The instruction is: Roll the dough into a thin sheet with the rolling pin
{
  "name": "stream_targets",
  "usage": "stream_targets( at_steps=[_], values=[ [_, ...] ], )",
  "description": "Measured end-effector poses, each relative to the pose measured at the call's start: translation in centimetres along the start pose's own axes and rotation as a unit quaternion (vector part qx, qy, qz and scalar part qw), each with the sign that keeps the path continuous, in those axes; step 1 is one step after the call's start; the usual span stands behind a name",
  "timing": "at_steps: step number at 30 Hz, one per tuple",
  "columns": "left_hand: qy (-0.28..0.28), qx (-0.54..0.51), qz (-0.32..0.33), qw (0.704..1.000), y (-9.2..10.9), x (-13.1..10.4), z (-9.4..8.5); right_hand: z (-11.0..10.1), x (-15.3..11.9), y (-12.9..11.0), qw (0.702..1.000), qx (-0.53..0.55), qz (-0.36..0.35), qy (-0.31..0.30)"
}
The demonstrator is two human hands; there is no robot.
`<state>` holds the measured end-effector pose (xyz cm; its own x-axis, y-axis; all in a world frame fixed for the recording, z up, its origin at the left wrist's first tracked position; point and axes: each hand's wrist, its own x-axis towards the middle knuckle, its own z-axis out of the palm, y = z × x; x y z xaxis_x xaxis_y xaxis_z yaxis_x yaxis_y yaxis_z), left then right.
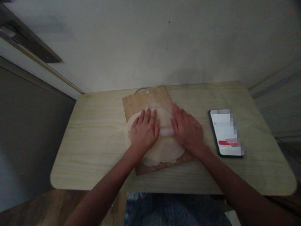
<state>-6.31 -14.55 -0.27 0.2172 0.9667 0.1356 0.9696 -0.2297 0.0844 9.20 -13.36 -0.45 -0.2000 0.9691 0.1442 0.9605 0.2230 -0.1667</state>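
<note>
My left hand (144, 133) lies flat, fingers spread, pressing the rolling pin (166, 130) onto the round dough sheet (166, 148), which spills slightly over the wooden cutting board (146, 100) bracing it on the table (92, 138). My right hand (188, 131) presses the pin's other end, open-palmed, for even pressure. A phone (226, 133) rests well right, away from the flour.

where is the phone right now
In the head view, the phone lies flat on the table, to the right of the right hand and cutting board.
</note>
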Motion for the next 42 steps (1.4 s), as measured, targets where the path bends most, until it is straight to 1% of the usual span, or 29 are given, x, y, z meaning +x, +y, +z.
stream_targets(
  at_steps=[8, 12, 17, 21, 25, 28, 31, 37, 40, 42],
  values=[
    [-0.027, 0.0, -0.002, 1.0, -0.6, 2.5, -0.1, 0.2, 2.8, 0.5, 0.999, 0.025, -0.007, -0.025],
    [-0.018, -0.006, -0.002, 1.0, -1.1, 4.0, 0.0, 0.3, 4.1, 0.7, 0.999, 0.028, -0.002, -0.035],
    [0.008, -0.016, 0.011, 1.0, -1.6, 5.7, -0.1, 0.5, 5.8, 0.9, 0.999, 0.048, 0.002, -0.006],
    [-0.01, -0.007, -0.013, 1.0, -1.8, 7.5, -0.2, 0.9, 7.4, 1.2, 0.998, 0.054, 0.003, 0.013],
    [0.019, -0.003, -0.026, 0.999, -1.8, 8.8, -0.4, 1.0, 8.2, 1.2, 0.999, 0.033, 0.024, 0.022],
    [0.032, -0.009, -0.061, 0.998, -1.6, 8.1, -0.5, 0.5, 7.3, 0.9, 0.999, 0.029, 0.038, 0.021],
    [0.028, -0.001, -0.091, 0.995, -1.4, 6.3, -0.3, 0.0, 5.3, 0.3, 0.999, 0.007, 0.045, 0.021],
    [0.062, 0.019, -0.08, 0.995, -0.8, 2.2, 0.5, -0.5, 0.7, -0.8, 0.997, -0.033, 0.065, 0.0],
    [0.069, 0.031, -0.057, 0.995, -0.7, 0.2, 0.5, -0.9, -1.4, -0.6, 0.998, -0.034, 0.049, -0.008],
    [0.067, 0.032, -0.047, 0.996, -0.6, -0.9, 0.4, -1.1, -2.4, -0.1, 0.998, -0.024, 0.062, -0.021]
  ],
)
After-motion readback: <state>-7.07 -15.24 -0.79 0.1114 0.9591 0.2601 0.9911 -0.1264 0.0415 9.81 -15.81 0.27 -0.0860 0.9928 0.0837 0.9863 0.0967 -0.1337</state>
